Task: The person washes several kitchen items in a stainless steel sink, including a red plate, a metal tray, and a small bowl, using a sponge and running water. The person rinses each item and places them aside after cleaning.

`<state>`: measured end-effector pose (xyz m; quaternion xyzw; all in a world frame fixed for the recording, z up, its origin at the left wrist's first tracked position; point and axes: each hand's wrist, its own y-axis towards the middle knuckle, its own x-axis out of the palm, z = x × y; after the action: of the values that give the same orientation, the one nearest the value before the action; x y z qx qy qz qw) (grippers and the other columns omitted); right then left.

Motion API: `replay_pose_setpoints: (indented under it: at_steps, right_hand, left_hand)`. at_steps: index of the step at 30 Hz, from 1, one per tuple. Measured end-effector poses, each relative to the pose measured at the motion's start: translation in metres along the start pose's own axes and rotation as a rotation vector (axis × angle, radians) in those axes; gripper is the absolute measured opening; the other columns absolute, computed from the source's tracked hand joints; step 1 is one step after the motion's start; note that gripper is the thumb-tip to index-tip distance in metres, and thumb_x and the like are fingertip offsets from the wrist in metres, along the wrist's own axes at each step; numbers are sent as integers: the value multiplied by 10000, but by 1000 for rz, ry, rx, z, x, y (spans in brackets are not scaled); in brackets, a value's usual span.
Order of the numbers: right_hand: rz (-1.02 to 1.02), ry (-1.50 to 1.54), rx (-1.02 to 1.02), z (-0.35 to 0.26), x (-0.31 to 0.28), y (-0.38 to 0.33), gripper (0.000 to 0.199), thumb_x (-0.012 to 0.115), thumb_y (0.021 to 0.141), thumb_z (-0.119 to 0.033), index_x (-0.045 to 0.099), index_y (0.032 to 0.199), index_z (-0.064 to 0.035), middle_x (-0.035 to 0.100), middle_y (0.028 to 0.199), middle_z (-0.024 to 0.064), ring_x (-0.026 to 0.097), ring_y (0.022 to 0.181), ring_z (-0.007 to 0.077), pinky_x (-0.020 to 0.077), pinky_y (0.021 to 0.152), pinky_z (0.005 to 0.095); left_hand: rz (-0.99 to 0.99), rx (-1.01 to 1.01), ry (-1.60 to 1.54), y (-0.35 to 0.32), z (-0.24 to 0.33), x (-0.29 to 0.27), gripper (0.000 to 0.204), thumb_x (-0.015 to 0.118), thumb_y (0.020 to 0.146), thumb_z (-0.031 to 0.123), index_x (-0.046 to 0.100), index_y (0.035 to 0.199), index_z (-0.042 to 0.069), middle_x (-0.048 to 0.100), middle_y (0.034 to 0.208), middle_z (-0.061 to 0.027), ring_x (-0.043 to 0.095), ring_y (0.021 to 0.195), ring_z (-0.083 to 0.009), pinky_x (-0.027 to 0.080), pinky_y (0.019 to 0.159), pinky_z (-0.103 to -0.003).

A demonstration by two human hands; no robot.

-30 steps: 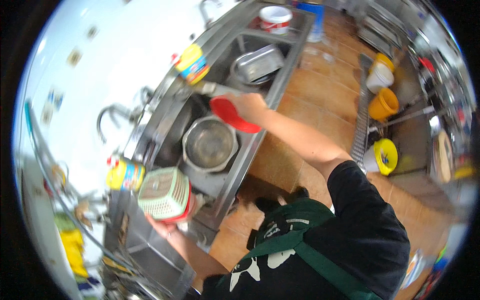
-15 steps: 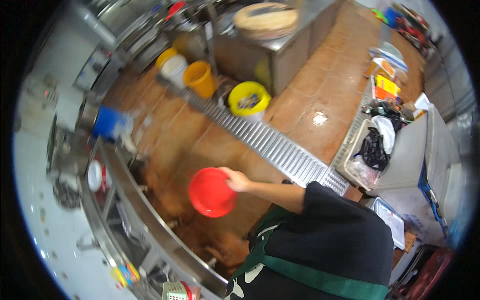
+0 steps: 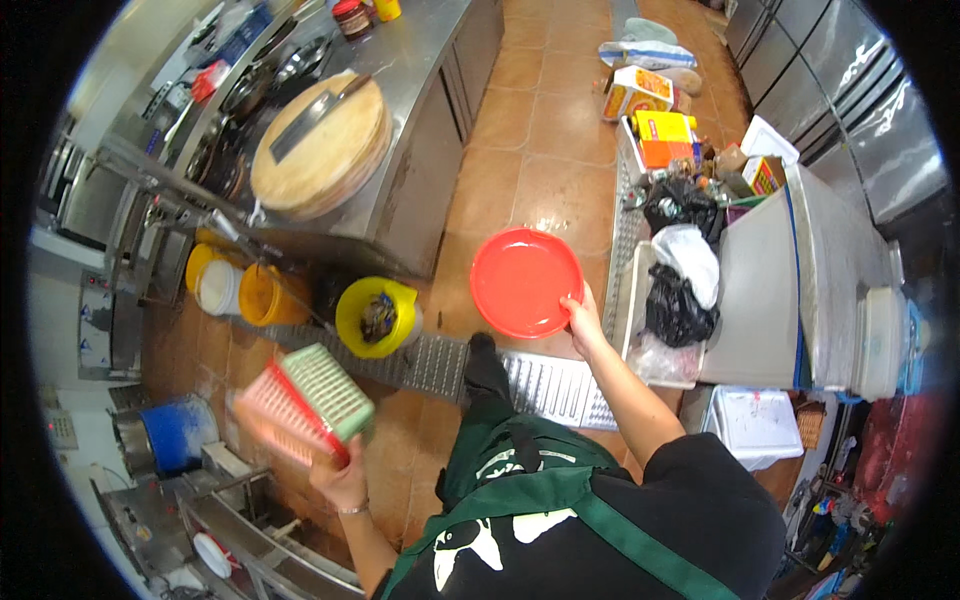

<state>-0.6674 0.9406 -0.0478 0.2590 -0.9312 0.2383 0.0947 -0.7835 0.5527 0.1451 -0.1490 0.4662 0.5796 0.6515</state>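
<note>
My right hand (image 3: 583,322) grips the rim of a shallow red plastic basin (image 3: 525,278), thumb over the edge. The inside of the basin faces up and holds nothing. On the left, my left hand (image 3: 342,480) is closed on plastic baskets held together and tilted: a pale green one (image 3: 328,382) and a red-pink one (image 3: 280,412), blurred by motion. My left fingers are partly hidden behind them. Just beyond the baskets stands a yellow-rimmed bucket (image 3: 408,318) with scraps inside.
A cleaver (image 3: 300,125) lies on a round wooden chopping board (image 3: 345,165) on the steel counter (image 3: 410,150). Orange and white buckets (image 3: 270,297) stand below. A metal drain grate (image 3: 555,385) crosses the tiled floor. Bags and boxes line the right, beside a grey chest (image 3: 750,285).
I have turned and stepped away from the sink side toward the aisle. The red basin stays in my right hand. My left hand has come into view with the baskets, which stood by the sink.
</note>
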Motion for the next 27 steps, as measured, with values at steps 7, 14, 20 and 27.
replay_pose_setpoints:
  at_steps: [7,14,20,27]
  right_hand:
    - [170,134,240,-83,23,109,360,456,822,-55,438,1179,-97,574,747,28,473,466,89,334,366,213]
    - [316,578,-73,-172,29,264,405,468,900,-199,397,1272,-55,532,1145,105,560,962,216,493,782,343]
    - [368,493,-204,-243,-20,446,424,450,910,-229,376,1292,-61,492,1198,105,515,1028,228,456,839,362]
    - [190,438,-362,-359,-20,692,447,428,922,-264,351,1316,-68,445,1259,105,462,1104,242,413,907,384]
  left_hand:
    - [-512,1325,-241,244,152,224,128,618,632,176,576,714,87,547,744,-22,544,633,-173,475,545,-305]
    - [-796,1848,-429,355,339,406,94,529,699,150,534,756,76,543,779,-28,582,700,-169,499,557,-283]
    - [-617,1768,-543,479,459,530,123,556,684,167,558,786,96,546,873,-57,523,1011,-218,327,971,-507]
    - [-1034,313,-864,632,536,634,973,621,758,452,-54,1411,198,189,1420,-157,284,1303,-296,273,994,-580]
